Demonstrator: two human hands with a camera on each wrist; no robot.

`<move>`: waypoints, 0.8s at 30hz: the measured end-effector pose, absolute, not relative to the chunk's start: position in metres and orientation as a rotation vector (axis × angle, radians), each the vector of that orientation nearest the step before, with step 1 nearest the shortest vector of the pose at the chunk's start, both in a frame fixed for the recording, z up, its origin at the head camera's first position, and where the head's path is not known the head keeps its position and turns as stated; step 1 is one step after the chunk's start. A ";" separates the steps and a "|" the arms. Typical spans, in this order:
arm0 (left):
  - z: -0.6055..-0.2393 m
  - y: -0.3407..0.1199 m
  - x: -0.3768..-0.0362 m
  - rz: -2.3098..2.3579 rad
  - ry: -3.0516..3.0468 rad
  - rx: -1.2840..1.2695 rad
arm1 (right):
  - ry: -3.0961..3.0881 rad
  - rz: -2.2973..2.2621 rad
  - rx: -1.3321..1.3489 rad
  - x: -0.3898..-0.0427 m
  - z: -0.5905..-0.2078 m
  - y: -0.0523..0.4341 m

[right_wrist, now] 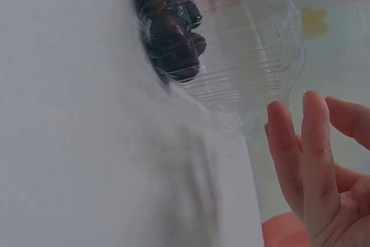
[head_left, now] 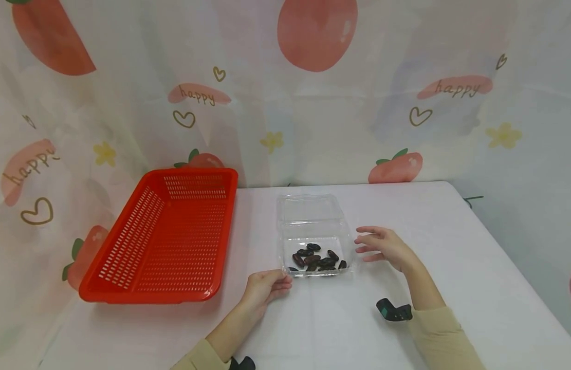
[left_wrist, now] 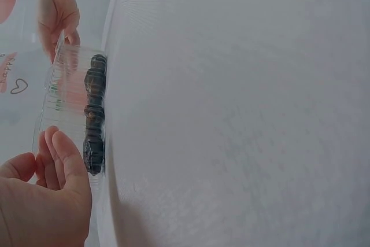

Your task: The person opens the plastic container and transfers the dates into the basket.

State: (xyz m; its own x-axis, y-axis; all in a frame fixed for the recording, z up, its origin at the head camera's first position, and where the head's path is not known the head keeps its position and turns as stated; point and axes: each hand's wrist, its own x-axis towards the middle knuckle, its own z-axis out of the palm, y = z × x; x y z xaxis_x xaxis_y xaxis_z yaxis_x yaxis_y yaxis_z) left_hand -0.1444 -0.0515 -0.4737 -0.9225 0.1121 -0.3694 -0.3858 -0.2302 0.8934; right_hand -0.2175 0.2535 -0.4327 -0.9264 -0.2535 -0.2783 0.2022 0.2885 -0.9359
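Only the head view shows the red basket (head_left: pixel 185 231) whole; the right wrist view details the clear container (head_left: pixel 313 222)'s ribbed wall (right_wrist: pixel 248 70).
Dark oval pieces inside, it sits between hands: left hand (head_left: pixel 268 288) pinching its near-left corner, right hand (head_left: pixel 387 246) just beside its right edge, fingers loosely extended.

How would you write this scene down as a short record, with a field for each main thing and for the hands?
Container: clear plastic, on the white table, lid open at the back
Inside: dark oblong pieces, possibly dates
Left hand: at the container's front left corner; whether it grips is unclear
Right hand: by the container's right side, fingers spread; contact unclear
Basket: red, slotted, left of the container
Backdrop: printed with fruit, hearts and "happy"
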 end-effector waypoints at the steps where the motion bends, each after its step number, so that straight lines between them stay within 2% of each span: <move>1: -0.473 -0.051 -0.144 2.218 1.711 -0.323 | 2.176 -1.666 -0.052 -0.216 -0.434 0.253; 16: -0.472 -0.051 -0.144 2.218 1.730 -0.325 | 2.144 -1.635 -0.070 -0.212 -0.443 0.245; 24: -0.472 -0.055 -0.147 2.172 1.883 -0.216 | 2.127 -1.658 -0.070 -0.212 -0.443 0.244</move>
State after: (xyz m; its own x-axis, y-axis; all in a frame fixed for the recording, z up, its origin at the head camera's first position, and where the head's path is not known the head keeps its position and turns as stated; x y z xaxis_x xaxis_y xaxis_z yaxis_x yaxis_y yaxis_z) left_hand -0.1466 -0.0550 -0.4723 -0.9557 0.0966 -0.2779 -0.2888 -0.1276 0.9488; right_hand -0.2115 0.2440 -0.4430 -0.9018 -0.3028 -0.3084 0.2252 0.2799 -0.9332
